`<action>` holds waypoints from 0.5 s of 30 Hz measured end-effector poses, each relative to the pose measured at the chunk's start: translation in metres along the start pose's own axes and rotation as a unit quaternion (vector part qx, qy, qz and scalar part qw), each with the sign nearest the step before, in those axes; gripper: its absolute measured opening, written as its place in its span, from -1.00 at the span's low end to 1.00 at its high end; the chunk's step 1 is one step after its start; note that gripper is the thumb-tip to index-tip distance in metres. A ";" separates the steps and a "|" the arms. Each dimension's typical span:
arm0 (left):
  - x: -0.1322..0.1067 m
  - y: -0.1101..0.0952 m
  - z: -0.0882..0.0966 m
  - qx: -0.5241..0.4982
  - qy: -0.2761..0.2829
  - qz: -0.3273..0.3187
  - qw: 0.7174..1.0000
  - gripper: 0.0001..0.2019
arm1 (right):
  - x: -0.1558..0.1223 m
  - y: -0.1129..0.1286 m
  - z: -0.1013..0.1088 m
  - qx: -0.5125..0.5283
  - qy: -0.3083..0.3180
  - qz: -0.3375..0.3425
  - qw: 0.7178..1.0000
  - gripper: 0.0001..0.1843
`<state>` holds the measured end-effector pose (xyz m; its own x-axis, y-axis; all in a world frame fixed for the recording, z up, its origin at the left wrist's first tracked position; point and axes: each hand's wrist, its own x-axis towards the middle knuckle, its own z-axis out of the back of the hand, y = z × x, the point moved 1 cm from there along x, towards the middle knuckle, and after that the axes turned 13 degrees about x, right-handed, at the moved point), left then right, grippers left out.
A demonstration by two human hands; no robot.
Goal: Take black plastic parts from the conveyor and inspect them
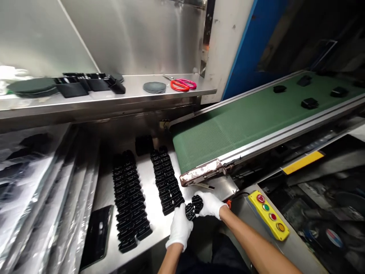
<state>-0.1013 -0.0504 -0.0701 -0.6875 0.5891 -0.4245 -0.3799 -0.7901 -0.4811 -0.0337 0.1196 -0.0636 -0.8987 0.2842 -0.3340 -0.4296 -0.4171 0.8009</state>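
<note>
White gloves cover both of my hands, which are close together at the front edge of the steel table [151,175]. My left hand [180,226] grips a small black plastic part [190,211]. In my right hand [210,205] is a second black plastic part [197,203], held right beside the first. The undersides of both parts show ribs or small hollows. Just left of my hands, a double row of similar black parts [165,179] stands on the table. Farther left is a longer double row [129,201].
A green conveyor belt [228,125] carries several black parts from the right. Scissors [182,84] and a grey disc [154,87] lie on the shelf above. Plastic-wrapped stacks [57,198] and a black tablet-like panel [98,232] are at left; a yellow button box [268,215] sits right.
</note>
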 end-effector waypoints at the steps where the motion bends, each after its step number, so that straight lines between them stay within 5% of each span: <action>1: 0.003 -0.005 -0.001 0.006 0.002 -0.004 1.000 -0.38 | 0.000 -0.002 0.005 -0.012 -0.001 -0.003 1.000 -0.32; 9: 0.042 -0.071 -0.011 -0.029 -0.004 -0.052 0.998 -0.57 | 0.002 -0.049 0.073 -0.071 0.010 -0.045 0.996 -0.45; 15: 0.061 -0.103 -0.012 -0.080 -0.053 -0.001 0.995 -0.22 | 0.006 -0.067 0.113 -0.067 -0.003 -0.072 0.995 -0.38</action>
<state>-0.0965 0.0693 -0.0558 -0.7522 0.5620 -0.3441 -0.2827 -0.7469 -0.6018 -0.0004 0.2466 -0.0635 -0.8261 0.3539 -0.4385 -0.5629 -0.4820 0.6715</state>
